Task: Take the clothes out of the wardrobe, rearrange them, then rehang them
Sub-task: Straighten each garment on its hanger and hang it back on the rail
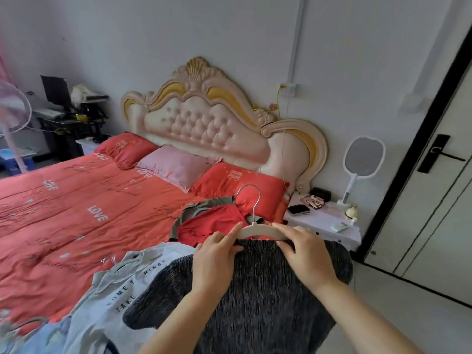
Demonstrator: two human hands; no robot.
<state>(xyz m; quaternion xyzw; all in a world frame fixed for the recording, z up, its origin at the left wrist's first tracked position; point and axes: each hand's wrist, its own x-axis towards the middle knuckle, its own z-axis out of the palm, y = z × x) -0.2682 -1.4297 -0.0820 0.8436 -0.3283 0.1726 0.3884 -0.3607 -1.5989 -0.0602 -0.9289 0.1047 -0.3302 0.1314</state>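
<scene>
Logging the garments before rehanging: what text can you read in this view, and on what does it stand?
"LOVE": red quilt, printed several times.
"SOMET", "HINGS", "TAKE": pale grey shirt lying on the bed.
White double-happiness character: near red pillow.
The print on the far red pillow is too blurred to read.
Dark knit sweater: no text seen.
</scene>
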